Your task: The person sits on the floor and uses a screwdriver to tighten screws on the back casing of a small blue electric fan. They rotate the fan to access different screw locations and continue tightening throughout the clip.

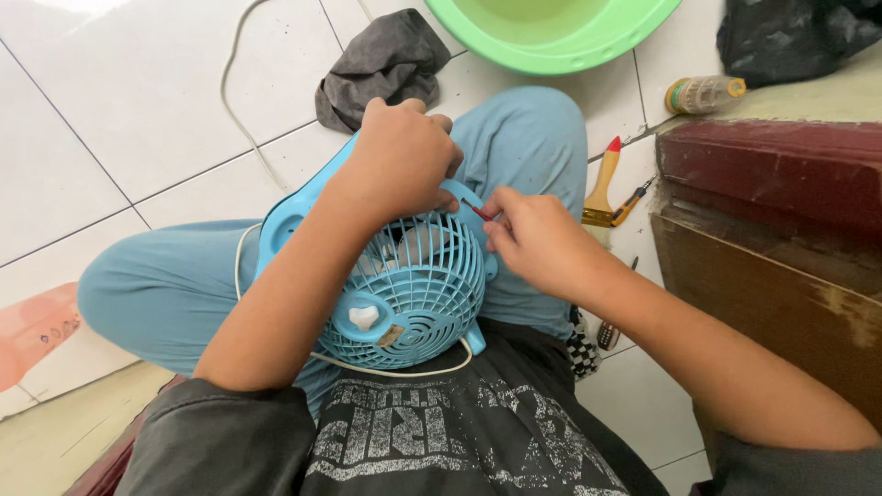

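White floor tiles point(138, 110) surround a seated person with a small blue desk fan point(404, 285) in the lap. The left hand point(400, 156) clamps the fan's top rim, fingers curled; just beside it, the right hand point(537, 239) pinches a thin red-handled tool point(480, 212) against the grille edge.

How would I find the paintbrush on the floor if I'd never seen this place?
Start at the dark red and brown wooden step on the right side. Just left of its corner, on the white tiled floor, lies the paintbrush. It has a pale wooden handle with a red tip pointing away, unlike the thin yellow-handled screwdriver lying beside it.
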